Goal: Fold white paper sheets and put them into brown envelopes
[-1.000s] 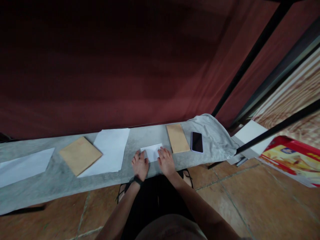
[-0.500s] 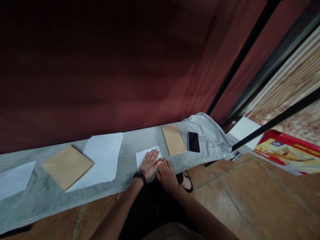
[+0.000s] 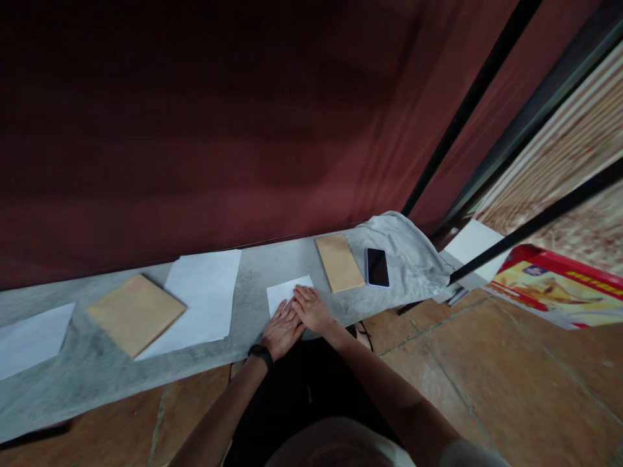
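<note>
A small white sheet of paper (image 3: 281,294) lies on the grey cloth-covered table in front of me. My left hand (image 3: 283,332), with a black band on its wrist, rests flat over the paper's near part, fingers stretched out. Against it lies my right hand (image 3: 311,310), also flat, its fingertips touching or overlapping the left fingers on the sheet. Both hands hide the paper's near edge. Just beyond the right hand is a flat brown paper piece (image 3: 339,263), perhaps an envelope.
A phone (image 3: 378,267) lies right of the brown piece. To the left, a square brown piece (image 3: 136,314) overlaps large white sheets (image 3: 207,292); another white sheet (image 3: 34,337) lies farther left. A black pole (image 3: 467,117) and a red-yellow box (image 3: 559,285) stand at right.
My left hand has slid back toward me on the paper. My right hand has moved forward onto the sheet, beside the left fingers. The view has tilted slightly.
</note>
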Action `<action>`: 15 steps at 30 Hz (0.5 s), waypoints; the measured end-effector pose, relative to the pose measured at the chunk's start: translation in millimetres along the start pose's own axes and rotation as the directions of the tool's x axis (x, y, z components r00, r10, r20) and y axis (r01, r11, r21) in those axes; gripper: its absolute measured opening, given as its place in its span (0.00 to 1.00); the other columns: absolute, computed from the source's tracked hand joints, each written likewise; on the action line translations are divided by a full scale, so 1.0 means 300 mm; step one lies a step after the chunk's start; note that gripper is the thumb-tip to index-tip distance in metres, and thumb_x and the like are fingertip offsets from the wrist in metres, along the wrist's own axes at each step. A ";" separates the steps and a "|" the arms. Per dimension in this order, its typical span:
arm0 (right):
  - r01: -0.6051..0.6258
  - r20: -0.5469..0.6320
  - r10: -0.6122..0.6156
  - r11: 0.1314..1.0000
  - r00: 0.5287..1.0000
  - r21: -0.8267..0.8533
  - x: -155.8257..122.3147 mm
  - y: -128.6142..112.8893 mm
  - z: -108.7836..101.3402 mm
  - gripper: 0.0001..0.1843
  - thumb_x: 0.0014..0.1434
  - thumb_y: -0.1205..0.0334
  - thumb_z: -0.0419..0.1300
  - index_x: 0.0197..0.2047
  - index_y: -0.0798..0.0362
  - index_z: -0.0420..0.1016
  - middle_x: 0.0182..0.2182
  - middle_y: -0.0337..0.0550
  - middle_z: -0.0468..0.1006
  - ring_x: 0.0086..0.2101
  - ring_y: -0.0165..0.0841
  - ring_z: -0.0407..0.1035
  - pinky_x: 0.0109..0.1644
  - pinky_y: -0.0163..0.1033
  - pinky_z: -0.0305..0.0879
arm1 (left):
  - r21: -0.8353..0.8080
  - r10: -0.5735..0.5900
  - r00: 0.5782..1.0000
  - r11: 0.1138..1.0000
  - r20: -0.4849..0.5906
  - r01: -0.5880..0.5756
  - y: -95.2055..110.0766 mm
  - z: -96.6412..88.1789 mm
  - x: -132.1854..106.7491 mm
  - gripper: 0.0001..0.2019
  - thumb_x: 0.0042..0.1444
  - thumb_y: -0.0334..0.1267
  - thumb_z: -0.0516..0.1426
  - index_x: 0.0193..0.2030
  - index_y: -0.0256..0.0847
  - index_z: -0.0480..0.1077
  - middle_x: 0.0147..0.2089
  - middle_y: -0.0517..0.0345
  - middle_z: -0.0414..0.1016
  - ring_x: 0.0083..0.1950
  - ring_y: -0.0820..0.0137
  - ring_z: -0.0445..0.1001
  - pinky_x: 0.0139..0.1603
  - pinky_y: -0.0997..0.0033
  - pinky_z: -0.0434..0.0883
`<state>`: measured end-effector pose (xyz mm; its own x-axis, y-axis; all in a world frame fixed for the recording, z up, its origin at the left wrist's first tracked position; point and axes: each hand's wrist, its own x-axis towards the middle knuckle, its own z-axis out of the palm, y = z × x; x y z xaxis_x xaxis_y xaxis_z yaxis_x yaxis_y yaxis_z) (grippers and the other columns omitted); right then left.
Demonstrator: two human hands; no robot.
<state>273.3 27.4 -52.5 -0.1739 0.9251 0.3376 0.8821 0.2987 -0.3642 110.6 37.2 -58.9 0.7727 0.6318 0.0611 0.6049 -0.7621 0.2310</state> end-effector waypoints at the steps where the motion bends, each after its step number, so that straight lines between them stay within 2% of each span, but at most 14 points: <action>1: -0.013 0.000 0.013 1.000 1.000 -0.016 0.010 0.008 0.006 0.22 0.71 0.61 0.52 0.65 0.58 0.68 0.64 0.52 0.69 0.64 0.39 0.62 0.69 0.49 0.58 | -0.011 -0.015 1.000 1.000 -0.005 0.015 0.002 0.000 -0.007 0.25 0.69 0.46 0.47 0.70 0.41 0.61 0.71 0.49 0.62 0.75 0.62 0.54 0.76 0.51 0.47; 4: -0.047 -0.014 0.046 0.998 0.999 -0.037 -0.008 0.036 0.008 0.24 0.71 0.60 0.52 0.67 0.57 0.64 0.66 0.53 0.66 0.65 0.40 0.60 0.70 0.52 0.56 | -0.046 -0.092 0.994 0.995 -0.053 0.090 0.009 0.004 -0.037 0.27 0.70 0.46 0.43 0.72 0.37 0.57 0.73 0.47 0.58 0.75 0.63 0.54 0.76 0.52 0.50; 7: -0.036 -0.031 0.035 0.999 0.999 -0.032 -0.083 0.050 -0.007 0.26 0.70 0.60 0.52 0.69 0.54 0.62 0.66 0.51 0.65 0.66 0.39 0.60 0.71 0.53 0.54 | -0.092 -0.165 0.980 0.984 -0.107 0.156 0.020 0.004 -0.042 0.27 0.70 0.43 0.42 0.73 0.38 0.54 0.75 0.47 0.54 0.76 0.63 0.51 0.75 0.53 0.51; 11: 0.029 -0.011 -0.029 0.999 1.000 -0.013 -0.191 0.047 -0.037 0.27 0.69 0.60 0.53 0.70 0.55 0.61 0.66 0.50 0.66 0.65 0.38 0.61 0.72 0.52 0.52 | -0.158 -0.154 0.987 0.977 -0.055 0.144 0.041 -0.004 0.045 0.27 0.70 0.42 0.41 0.73 0.38 0.55 0.75 0.48 0.55 0.76 0.63 0.51 0.76 0.53 0.49; 15: -0.025 -0.019 0.024 1.000 1.000 -0.018 -0.239 0.050 -0.060 0.25 0.70 0.63 0.51 0.68 0.57 0.63 0.65 0.51 0.68 0.65 0.40 0.61 0.71 0.53 0.54 | -0.198 -0.144 0.989 0.971 -0.035 0.134 0.060 0.000 0.154 0.27 0.69 0.41 0.43 0.72 0.37 0.56 0.74 0.47 0.55 0.76 0.61 0.50 0.76 0.52 0.46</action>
<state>306.8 -38.7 -66.6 -0.1441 0.9275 0.3449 0.8940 0.2714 -0.3565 157.2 52.9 -51.9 0.6704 0.7395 0.0607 0.6532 -0.6271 0.4244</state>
